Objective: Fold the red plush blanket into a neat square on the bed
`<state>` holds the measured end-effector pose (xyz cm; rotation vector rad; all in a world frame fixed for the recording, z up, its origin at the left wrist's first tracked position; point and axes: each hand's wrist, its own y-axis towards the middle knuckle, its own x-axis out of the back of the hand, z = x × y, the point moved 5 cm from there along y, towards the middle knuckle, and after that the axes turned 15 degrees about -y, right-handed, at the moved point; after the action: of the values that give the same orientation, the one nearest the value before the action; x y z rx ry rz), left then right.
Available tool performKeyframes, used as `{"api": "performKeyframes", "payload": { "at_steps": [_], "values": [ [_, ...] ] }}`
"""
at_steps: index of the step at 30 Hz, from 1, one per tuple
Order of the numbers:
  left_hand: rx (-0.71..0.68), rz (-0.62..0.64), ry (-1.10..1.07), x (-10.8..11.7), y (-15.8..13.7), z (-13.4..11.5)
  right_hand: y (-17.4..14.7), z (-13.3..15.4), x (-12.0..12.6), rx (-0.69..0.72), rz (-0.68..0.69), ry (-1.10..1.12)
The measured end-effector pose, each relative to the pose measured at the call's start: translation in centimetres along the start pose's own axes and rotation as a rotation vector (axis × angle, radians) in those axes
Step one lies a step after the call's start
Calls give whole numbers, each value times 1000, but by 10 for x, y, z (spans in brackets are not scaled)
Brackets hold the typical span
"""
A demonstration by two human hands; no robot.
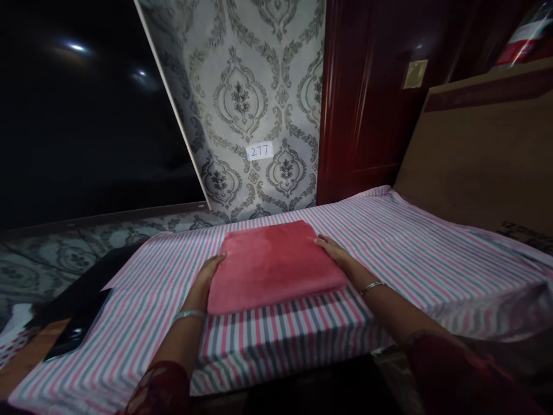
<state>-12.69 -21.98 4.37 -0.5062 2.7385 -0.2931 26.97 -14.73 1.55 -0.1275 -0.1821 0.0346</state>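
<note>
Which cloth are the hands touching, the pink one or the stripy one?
The folded pink towel: both hands press its sides. It is plain pink, lying on the striped sheet.

The folded towel (pixel 272 265) looks like soft, matt plush cloth, lying on a smooth striped cotton-like sheet (pixel 415 242). The door (pixel 367 98) is glossy varnished wood; the wallpaper (pixel 246 98) looks embossed, with a paper label (pixel 260 151).

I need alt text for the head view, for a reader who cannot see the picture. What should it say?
Two bare hands rest on the sides of a folded pink cloth: the left hand at its left edge, the right hand at its right edge. The cloth lies on a striped sheet, with patterned wallpaper carrying a small label "277" behind.
</note>
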Motion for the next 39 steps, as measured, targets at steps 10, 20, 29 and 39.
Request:
{"api": "performKeyframes", "payload": {
  "at_steps": [10,20,29,39],
  "values": [
    [-128,118,95,13,-51,17,-53,-20,10,114,199,-74],
    [-160,16,200,15,-50,1,-62,-8,16,70,152,-5],
    [-197,44,316,28,-47,15,-52,-31,29,226,32,-383],
    [-172,-100,595,2,22,-21,-12,8,7,173,-18,-443]
  ]
}}
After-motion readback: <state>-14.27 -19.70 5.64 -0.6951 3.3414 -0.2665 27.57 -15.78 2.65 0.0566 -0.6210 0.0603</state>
